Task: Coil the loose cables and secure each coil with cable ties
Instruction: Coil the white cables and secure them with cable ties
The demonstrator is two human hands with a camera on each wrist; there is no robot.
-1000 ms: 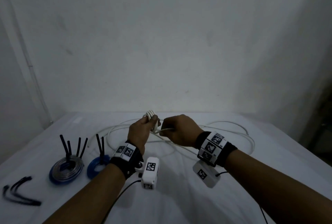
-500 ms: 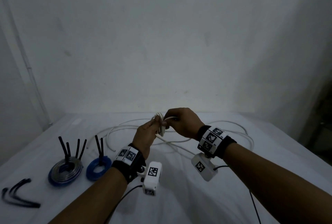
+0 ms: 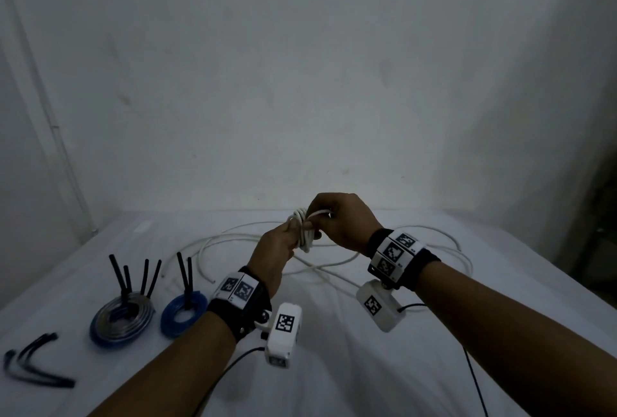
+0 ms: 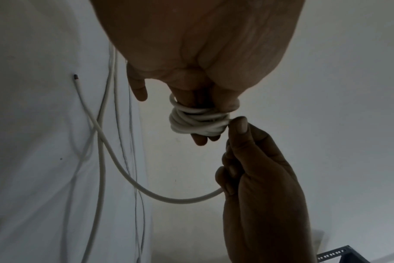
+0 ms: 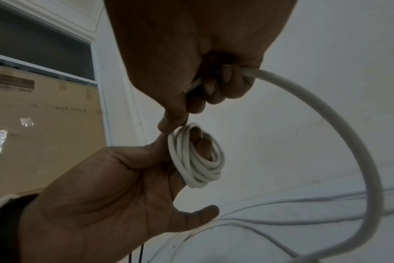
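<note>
While the white cable [image 3: 302, 231] is being wound, head view: the left hand [image 3: 277, 249] carries its coil above the table [image 3: 334, 366]; cable ties [image 3: 33, 366] lie far left. Left wrist: turns ring extended fingers [image 4: 200, 138], grip wide. Right wrist: the right hand [image 5: 191, 62] pinches the feed strand; next, lay another turn. No container visible

left hand [image 3: 278, 246] fingers straight, right hand [image 3: 344, 219] fingers curled, both raised.
</note>
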